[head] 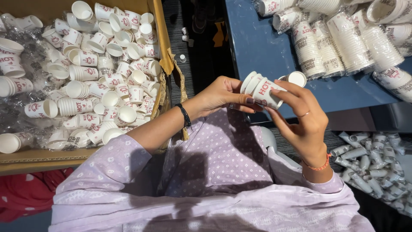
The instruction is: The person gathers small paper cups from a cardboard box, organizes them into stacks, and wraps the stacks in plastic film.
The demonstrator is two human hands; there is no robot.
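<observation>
My left hand [221, 95] and my right hand [302, 118] meet in front of my chest around a short stack of small white paper cups [262, 90] with red print. The stack lies tilted, rims toward the upper left. Left fingers grip its rim end, and the right thumb and fingers close on its base end. One more cup [296, 78] sits just behind the right fingertips, its rim facing up. A black band circles my left wrist, an orange thread my right wrist.
A cardboard box [163, 38] at the left is full of loose cups and short stacks. Wrapped tall cup stacks [339, 41] lie on the blue table [257, 43] at the upper right. More wrapped packs [369, 165] lie on the floor at the right.
</observation>
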